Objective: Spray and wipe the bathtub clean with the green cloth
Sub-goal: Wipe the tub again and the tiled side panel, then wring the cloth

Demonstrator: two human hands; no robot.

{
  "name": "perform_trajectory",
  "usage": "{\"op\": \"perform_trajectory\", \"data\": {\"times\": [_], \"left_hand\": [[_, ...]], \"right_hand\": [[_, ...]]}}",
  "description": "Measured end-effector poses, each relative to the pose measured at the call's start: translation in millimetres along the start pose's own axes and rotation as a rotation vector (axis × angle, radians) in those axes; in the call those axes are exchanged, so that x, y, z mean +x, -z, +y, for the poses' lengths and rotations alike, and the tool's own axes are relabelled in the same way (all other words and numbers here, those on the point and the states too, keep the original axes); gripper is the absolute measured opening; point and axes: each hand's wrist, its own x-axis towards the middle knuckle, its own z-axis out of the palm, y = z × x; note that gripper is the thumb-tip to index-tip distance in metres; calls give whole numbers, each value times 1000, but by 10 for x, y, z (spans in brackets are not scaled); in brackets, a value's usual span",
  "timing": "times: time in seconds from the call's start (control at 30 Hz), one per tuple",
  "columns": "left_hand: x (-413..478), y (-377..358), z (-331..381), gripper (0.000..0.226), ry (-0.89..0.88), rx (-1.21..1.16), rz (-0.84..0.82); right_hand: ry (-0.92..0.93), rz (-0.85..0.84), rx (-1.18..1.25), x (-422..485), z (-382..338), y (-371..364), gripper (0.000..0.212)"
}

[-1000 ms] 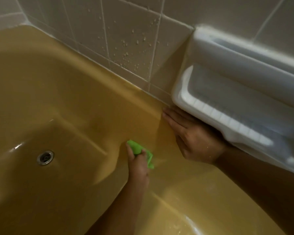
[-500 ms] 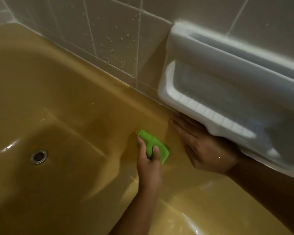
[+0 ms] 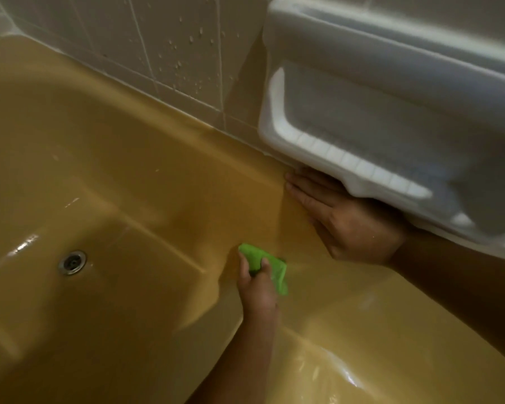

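Left hand [image 3: 258, 287]: fingers closed on the cloth [image 3: 264, 265], pressing it against the inner wall of the tub [image 3: 123, 158].
Cloth: green, bunched, on the wall below the rim, just left of the right hand, not touching it.
Right hand [image 3: 344, 220]: fingers open and flat on the tub rim, partly tucked under the soap dish [image 3: 362, 135].
Drain [image 3: 72, 262]: on the tub floor, well left of the cloth.
Tiles [image 3: 169, 48]: droplets above the rim.
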Motion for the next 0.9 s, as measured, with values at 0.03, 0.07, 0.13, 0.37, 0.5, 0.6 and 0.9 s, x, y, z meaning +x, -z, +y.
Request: {"op": "perform_trajectory", "data": {"times": [0.03, 0.07, 0.13, 0.37, 0.5, 0.6, 0.9], "left_hand": [[-204, -68, 197, 68, -40, -40, -61], [-384, -126, 368, 68, -93, -65, -127], [-629, -261, 612, 71, -207, -91, -250], [-1095, -526, 904, 77, -586, 268, -353], [-1004, -416, 526, 75, -560, 431, -253], [-832, -251, 210, 74, -471, 538, -221], [-254, 205, -609, 77, -129, 761, -148]], "right_hand": [[5, -14, -4, -34, 5, 10, 78], [7, -29, 3, -86, 10, 28, 79], [-16, -56, 53, -262, 32, 68, 80], [-41, -89, -21, -751, 134, 244, 71], [-9, -102, -63, -744, 146, 224, 74], [-9, -78, -76, -744, 155, 233, 75], [40, -4, -141, -761, 165, 165, 73]]}}
